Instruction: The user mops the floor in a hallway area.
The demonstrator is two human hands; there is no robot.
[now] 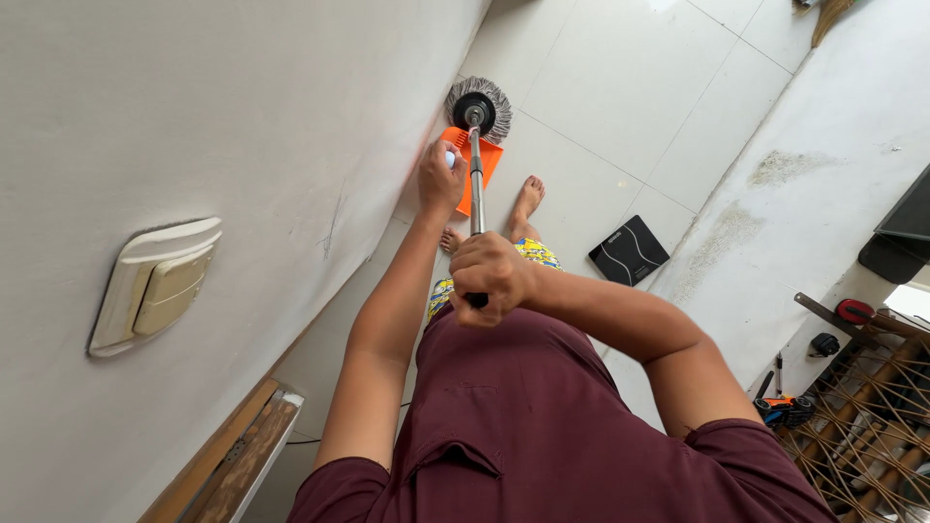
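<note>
My right hand (489,276) is closed around the lower end of a metal mop pole (476,184). The pole runs down to a round grey string mop head (480,100) on the white tiled floor. An orange dustpan (487,163) lies on the floor just under the mop head. My left hand (441,182) is raised beside the pole, close to the white wall (242,116), with its fingers closed on a small white and blue object (449,157). My bare feet (528,199) stand behind the dustpan.
A cream light switch (160,286) sits on the wall at left, above a wooden door frame (232,455). A black bathroom scale (630,250) lies on the floor at right. A woven chair (872,426) and orange-black tools (785,409) are at far right.
</note>
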